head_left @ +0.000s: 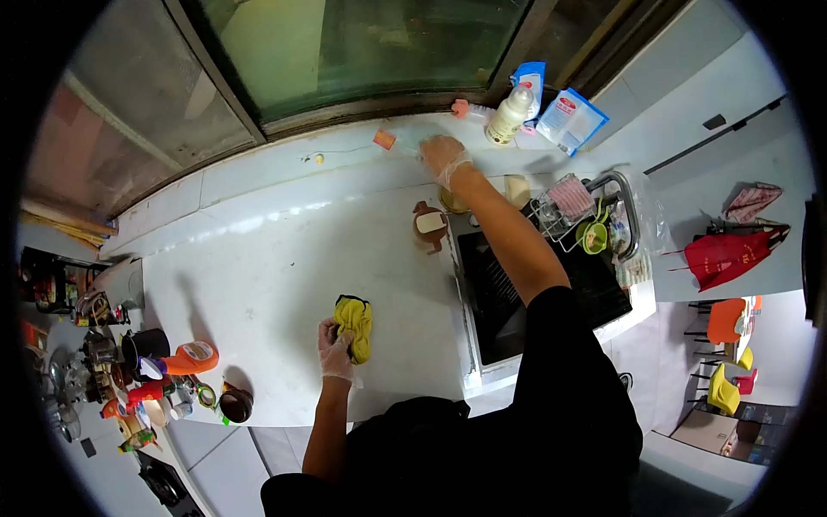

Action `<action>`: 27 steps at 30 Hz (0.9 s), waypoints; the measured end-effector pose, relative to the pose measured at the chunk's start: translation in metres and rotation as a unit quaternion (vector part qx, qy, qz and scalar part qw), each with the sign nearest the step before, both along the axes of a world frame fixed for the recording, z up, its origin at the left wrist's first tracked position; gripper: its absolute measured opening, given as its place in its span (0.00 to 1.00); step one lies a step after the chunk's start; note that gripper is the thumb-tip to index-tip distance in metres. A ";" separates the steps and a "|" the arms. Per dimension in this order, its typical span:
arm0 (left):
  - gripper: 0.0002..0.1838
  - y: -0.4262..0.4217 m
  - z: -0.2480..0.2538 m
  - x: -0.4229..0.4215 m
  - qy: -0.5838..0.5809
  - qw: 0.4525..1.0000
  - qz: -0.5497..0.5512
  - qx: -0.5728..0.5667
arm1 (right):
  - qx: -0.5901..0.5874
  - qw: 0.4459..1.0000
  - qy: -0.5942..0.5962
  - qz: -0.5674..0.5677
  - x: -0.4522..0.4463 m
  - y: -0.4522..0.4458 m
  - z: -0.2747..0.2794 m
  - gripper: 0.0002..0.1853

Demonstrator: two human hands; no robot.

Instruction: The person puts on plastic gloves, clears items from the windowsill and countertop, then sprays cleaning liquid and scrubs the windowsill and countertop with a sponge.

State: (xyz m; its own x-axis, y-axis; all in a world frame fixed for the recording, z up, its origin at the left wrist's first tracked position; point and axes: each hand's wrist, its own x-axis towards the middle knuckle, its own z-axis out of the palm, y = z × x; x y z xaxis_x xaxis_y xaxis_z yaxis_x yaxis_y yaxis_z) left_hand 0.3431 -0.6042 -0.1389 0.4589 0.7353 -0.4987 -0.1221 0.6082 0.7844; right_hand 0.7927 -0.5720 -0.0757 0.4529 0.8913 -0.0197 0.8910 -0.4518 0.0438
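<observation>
My left hand (334,349), in a clear plastic glove, is closed on a folded yellow cloth (354,327) with dark edging, just above the white countertop (250,284). My right hand (444,158), gloved the same way, reaches to the window ledge (345,164). Its fingers are curled down beside some clear filmy plastic (412,138); what they hold, if anything, I cannot make out. A small orange packet (384,139) lies left of that hand. Below it on the counter sits a brown animal-shaped item (429,226) with a pale middle.
Right of the counter is a black sink (495,302) with a wire rack (560,207) and a curved faucet (629,211). A white bottle (510,116) and a blue-white pouch (572,121) stand on the ledge. At left are an orange bottle (191,357) and a brown cup (235,404).
</observation>
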 end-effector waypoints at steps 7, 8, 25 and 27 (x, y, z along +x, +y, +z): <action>0.18 -0.001 -0.004 -0.028 -0.023 1.000 0.001 0.000 | 0.173 0.912 0.319 -0.191 -0.020 -0.021 0.023 0.11; 0.18 -0.002 -0.002 -0.032 -0.030 1.000 0.004 0.001 | 0.237 0.871 0.383 -0.199 -0.023 -0.023 0.025 0.11; 0.17 0.001 0.016 -0.241 -0.146 0.989 0.012 -0.009 | 0.005 0.674 0.721 -0.159 -0.385 -0.036 -0.133 0.15; 0.18 0.002 0.029 -0.261 -0.168 0.986 -0.001 -0.021 | -0.050 0.656 0.748 -0.087 -0.422 -0.033 -0.174 0.21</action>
State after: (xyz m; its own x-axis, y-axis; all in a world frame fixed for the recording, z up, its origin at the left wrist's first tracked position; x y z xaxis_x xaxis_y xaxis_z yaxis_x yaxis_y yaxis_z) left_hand 0.0824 -0.6027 -0.1103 0.6042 0.7165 -0.3488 -0.3697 0.6398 0.6738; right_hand 0.3712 -0.6045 -0.2502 -0.0455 0.7892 -0.6125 -0.0936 -0.6138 -0.7839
